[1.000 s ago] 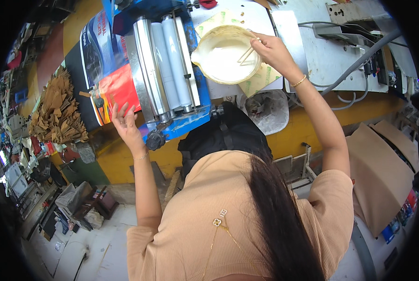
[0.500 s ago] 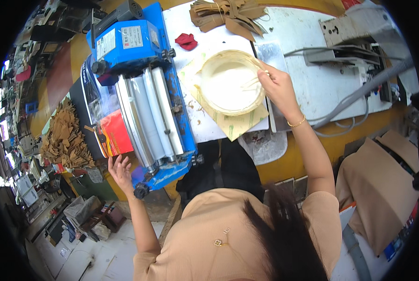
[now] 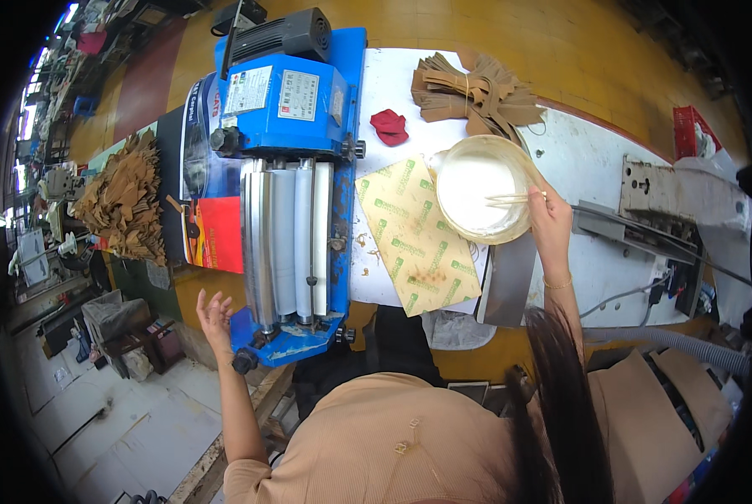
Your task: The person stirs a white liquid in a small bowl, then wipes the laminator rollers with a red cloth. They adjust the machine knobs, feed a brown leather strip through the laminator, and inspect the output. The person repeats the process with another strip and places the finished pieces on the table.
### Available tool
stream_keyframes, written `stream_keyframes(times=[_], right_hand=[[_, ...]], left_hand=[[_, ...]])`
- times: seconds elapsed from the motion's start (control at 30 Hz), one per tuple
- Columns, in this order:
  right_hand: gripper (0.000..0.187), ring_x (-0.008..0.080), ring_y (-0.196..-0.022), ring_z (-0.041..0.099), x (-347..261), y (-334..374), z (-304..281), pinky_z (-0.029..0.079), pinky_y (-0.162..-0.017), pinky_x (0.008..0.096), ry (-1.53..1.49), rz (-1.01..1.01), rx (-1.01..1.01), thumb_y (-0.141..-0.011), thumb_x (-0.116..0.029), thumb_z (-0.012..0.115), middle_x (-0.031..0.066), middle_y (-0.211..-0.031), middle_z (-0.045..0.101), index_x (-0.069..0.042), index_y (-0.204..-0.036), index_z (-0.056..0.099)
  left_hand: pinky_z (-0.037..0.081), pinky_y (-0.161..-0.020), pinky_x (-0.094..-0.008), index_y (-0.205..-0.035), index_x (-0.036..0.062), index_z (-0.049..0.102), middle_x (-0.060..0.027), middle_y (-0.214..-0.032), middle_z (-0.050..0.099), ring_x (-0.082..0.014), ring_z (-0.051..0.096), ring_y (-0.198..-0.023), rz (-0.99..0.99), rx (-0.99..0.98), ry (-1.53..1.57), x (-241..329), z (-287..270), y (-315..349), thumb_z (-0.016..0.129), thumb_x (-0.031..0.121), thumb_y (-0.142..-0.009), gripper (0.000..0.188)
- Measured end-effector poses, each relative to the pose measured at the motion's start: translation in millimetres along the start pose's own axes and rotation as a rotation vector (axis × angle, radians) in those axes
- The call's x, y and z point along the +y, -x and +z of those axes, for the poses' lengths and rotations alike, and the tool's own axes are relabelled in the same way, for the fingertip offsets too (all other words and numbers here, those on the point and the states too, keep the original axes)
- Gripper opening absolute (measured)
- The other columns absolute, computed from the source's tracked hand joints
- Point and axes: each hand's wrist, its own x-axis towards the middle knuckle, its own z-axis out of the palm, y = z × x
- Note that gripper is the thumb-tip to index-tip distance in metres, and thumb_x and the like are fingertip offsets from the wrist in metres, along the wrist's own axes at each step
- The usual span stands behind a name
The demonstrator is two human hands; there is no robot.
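My right hand (image 3: 551, 223) grips the right rim of a round, cream-coloured tub (image 3: 523, 168) of white paste or liquid. Thin pale sticks (image 3: 510, 200) reach from beside its fingers over the white contents. The tub is at the far right corner of a yellowish printed paper sheet (image 3: 418, 244), over the white worktop. My left hand (image 3: 215, 319) holds nothing, its fingers apart, beside the near left corner of a blue roller machine (image 3: 288, 244) with long metal and pale rollers.
A dark red cloth (image 3: 389, 127) and a tied bundle of brown strips (image 3: 473, 91) lie beyond the sheet. Left of the machine are a red packet (image 3: 218, 235) and a heap of brown pieces (image 3: 124, 202). A grey plate (image 3: 508, 281) and metal equipment (image 3: 653, 189) sit to the right.
My right hand has moved the tub off the middle of the paper sheet to the far right, baring most of the sheet. The view has shifted. My left hand stays open by the machine.
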Motion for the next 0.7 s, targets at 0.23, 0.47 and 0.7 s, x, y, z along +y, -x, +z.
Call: stream_keyframes(times=[0.23,0.47,0.7], right_hand=[[0.036,0.0051,-0.073,0.049,5.2,-11.9,7.9,0.044,-0.066,0.0217,0.01,0.04,-0.009,-0.093,-0.013,0.052,0.0028,-0.084,0.064,0.003,-0.124,0.056],[0.035,0.0046,-0.07,0.048,0.2,6.4,10.2,0.044,-0.062,0.0216,0.019,0.069,0.106,-0.093,-0.014,0.052,0.0013,-0.079,0.063,0.003,-0.122,0.058],[0.03,0.0009,-0.054,0.041,-11.7,76.6,-3.0,0.033,-0.046,0.018,-0.131,0.043,0.246,-0.096,-0.021,0.054,-0.0054,-0.067,0.053,0.002,-0.113,0.064]], left_hand=[[0.046,-0.082,-0.0301,-0.141,0.0107,0.032,-0.0133,-0.121,0.054,-0.0211,0.06,-0.099,-0.038,0.042,-0.009,0.5,-0.9,-0.2,0.056,0.025,-0.095,0.054],[0.046,-0.082,-0.0293,-0.141,0.0105,0.034,-0.0124,-0.122,0.055,-0.0199,0.061,-0.099,-0.033,-0.049,-0.076,1.5,-3.1,-4.4,0.055,0.023,-0.096,0.051],[0.045,-0.075,-0.0246,-0.139,0.0083,0.038,-0.0127,-0.121,0.058,-0.0175,0.063,-0.097,0.012,-0.175,-0.172,-6.6,-3.9,-18.2,0.057,0.022,-0.095,0.05]])
